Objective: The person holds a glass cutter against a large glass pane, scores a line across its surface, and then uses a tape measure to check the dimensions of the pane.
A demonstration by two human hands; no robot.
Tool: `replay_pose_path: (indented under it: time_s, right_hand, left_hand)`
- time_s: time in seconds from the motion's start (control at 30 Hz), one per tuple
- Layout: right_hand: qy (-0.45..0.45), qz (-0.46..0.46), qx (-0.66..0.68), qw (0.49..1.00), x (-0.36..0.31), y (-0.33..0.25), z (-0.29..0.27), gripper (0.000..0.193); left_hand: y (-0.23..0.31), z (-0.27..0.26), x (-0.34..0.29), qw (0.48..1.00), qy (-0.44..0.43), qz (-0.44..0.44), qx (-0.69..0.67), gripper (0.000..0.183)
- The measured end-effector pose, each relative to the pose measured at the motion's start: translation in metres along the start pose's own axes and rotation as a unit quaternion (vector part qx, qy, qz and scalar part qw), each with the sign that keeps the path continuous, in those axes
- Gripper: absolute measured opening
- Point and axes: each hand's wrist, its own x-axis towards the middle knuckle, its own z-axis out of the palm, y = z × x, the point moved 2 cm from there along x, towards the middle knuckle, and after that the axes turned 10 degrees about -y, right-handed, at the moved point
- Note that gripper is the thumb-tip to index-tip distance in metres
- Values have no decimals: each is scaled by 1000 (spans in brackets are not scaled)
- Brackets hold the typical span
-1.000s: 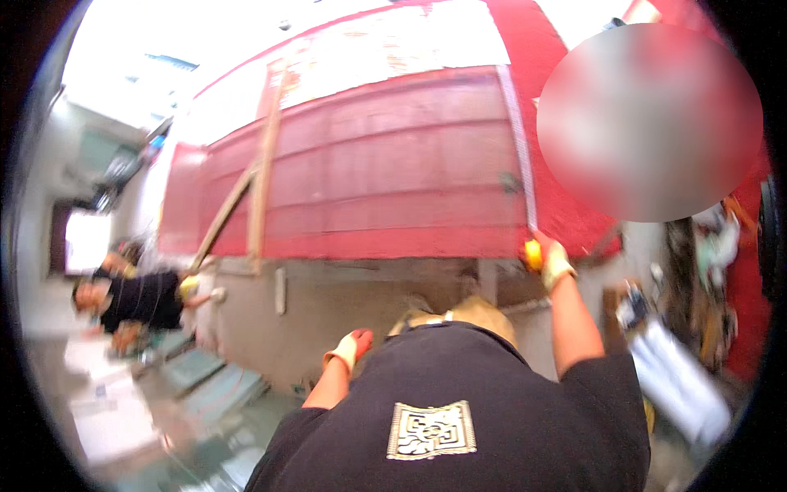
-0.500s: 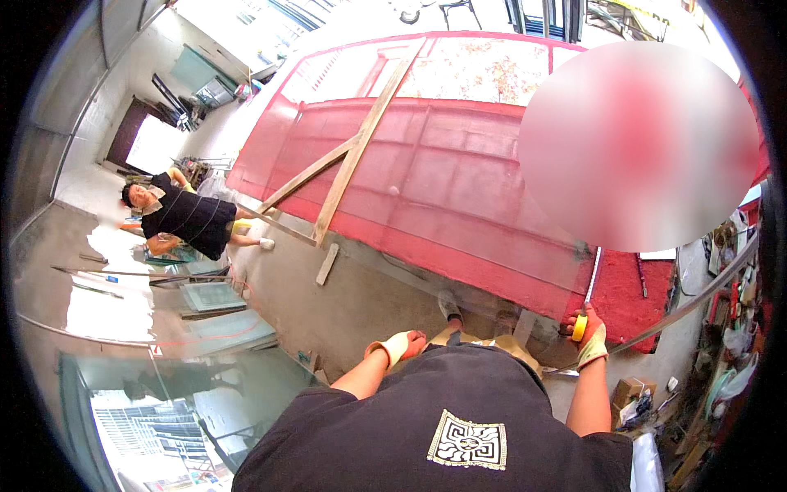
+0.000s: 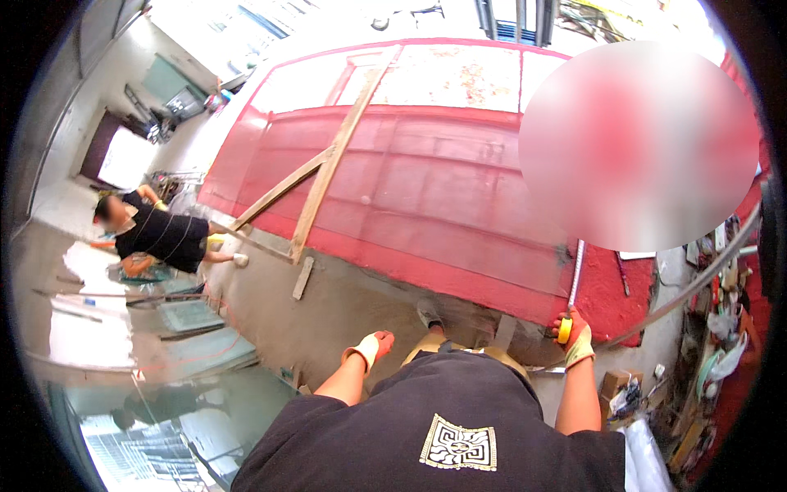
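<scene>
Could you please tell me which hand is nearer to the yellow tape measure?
Right: the right hand holds the yellow tape measure; the left hand is apart, off to its left.

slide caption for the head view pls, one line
Gloved right hand grips a yellow tape measure, its blade extended over a red-covered table; the gloved left hand hangs apart.

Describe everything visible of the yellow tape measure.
The tape measure has a small, rounded yellow case, perhaps plastic, held in the gloved right hand at the near edge of the red table. Its pale, narrow blade is pulled out, leading from the case away from the person over that table. Its far end is hidden; markings are unreadable.
</scene>
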Motion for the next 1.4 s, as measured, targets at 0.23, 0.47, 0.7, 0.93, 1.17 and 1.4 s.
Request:
replay_pose_path:
  time_s: [0.23,0.47,0.7,0.93,1.17,1.4]
  right_hand:
    - [-12,-2,19,1000,-6,-3,3,43]
    - [8,-23,-10,1000,-7,-3,5,46]
    - [-16,-46,-19,999,-11,-3,6,49]
    - [-5,-42,-27,999,-18,-5,8,48]
    - [-16,-55,-34,998,-15,-4,8,46]
    - [-31,-28,-3,999,-7,-2,5,45]
  left_hand:
    - [53,34,-3,1000,-22,9,-15,52]
    - [46,41,-1,998,-38,-21,38,49]
    - [75,34,-18,998,-39,-27,33,47]
    - [88,46,-14,999,-34,-13,20,46]
    - [83,47,-12,999,-37,-7,1,45]
    - [72,41,-12,997,-60,-26,-41,45]
